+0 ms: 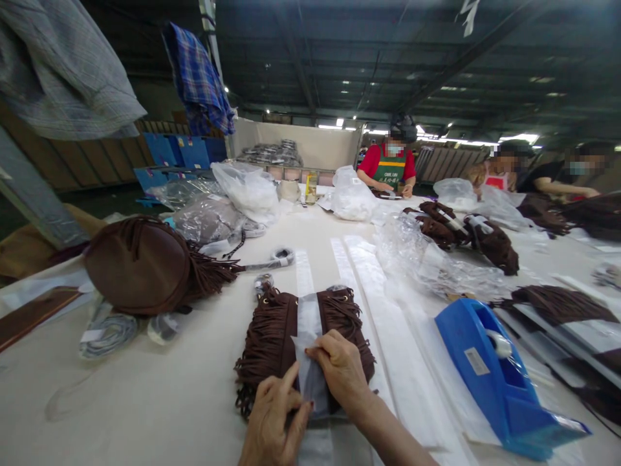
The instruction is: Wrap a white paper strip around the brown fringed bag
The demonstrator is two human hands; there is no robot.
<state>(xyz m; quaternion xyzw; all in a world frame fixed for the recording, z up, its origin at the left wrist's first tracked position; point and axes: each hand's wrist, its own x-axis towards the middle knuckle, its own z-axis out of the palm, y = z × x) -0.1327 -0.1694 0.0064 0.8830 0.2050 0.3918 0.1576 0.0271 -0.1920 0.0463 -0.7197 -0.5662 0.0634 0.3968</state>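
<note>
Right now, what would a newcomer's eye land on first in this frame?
Probably the brown fringed bag at bottom centre, with a pale paper strip laid over it and both hands on it: left hand, right hand. Next, the bright blue tape dispenser to the right, then the big brown fringed bag lying to the left on the white table.

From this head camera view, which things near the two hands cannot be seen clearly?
- Fringed bag, head view: its lower part is hidden under both hands and the white strip.
- Left hand: its wrist is cut off by the bottom edge.
- Right hand: the fingertips press on the strip; whether they pinch it cannot be told.
- Tape dispenser: its label is too small to read.
- Strip: its near end leaves the frame.
</note>
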